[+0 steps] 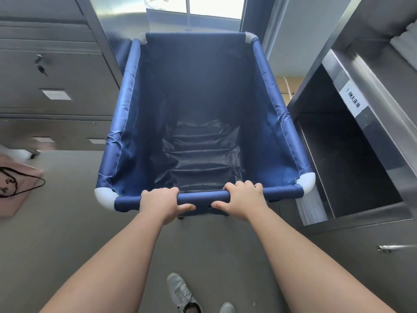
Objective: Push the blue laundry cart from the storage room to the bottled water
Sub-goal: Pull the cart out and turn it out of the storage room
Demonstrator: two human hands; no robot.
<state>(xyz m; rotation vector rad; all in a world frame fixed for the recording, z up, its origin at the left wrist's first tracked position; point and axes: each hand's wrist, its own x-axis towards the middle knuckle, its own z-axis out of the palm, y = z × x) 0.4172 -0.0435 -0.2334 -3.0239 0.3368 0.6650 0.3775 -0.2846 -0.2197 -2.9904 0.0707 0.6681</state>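
Centre of the frame, filled by the blue laundry cart point(198, 114): empty, dark liner sagging in folds at the bottom, blue fabric sleeved over a tubular rim with pale rounded corner pieces. Left hand point(161, 203) and right hand point(242, 199) both wrapped tight around the near rail point(203, 197) at lower centre, fingers over the top, thumbs tucked beneath, a short stretch of bare rail between them. Probably light with nothing inside, so easy to roll but quick to swerve; walls soft and yielding, no good for pushing on, frame alone stiff enough. Best held just there on the near rail, hands spread for steering. Tight lane ahead: grey metal cabinets point(52, 71) at upper left, steel shelving point(352, 136) hard against the cart's side at right, a pink bag point(15, 188) on the floor at the left edge. No bottled water in view.
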